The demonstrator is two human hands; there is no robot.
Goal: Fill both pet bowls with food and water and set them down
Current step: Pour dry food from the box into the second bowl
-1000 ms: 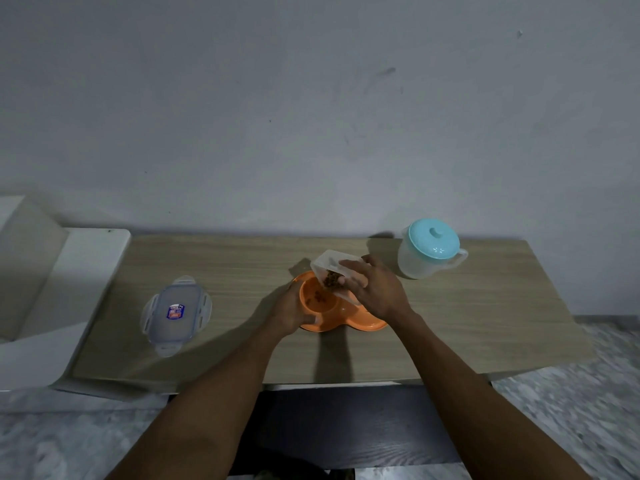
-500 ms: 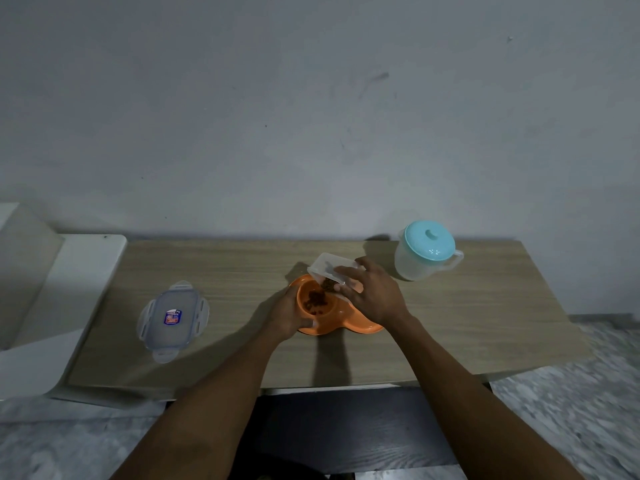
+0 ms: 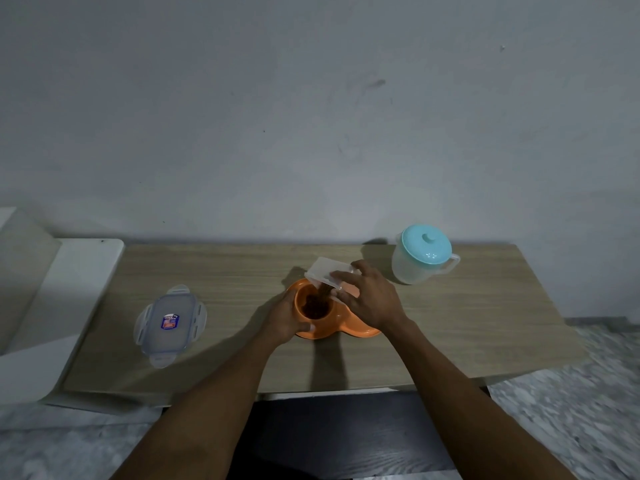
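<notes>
Under the right hand (image 3: 372, 299), which grips a tipped clear tub (image 3: 329, 271), kibble (image 3: 313, 308) lies in the left cup of the orange bowl (image 3: 356, 330). The left hand (image 3: 284, 318) curls round that cup's rim. Beyond the right hand stands a jug (image 3: 420, 258); well left of the left hand lies a lid (image 3: 169, 323).

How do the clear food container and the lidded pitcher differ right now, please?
The food container is tipped in the right hand, open, pouring kibble into the orange bowl; the pitcher stands upright on the table, untouched, teal lid on. Both are translucent plastic.
</notes>
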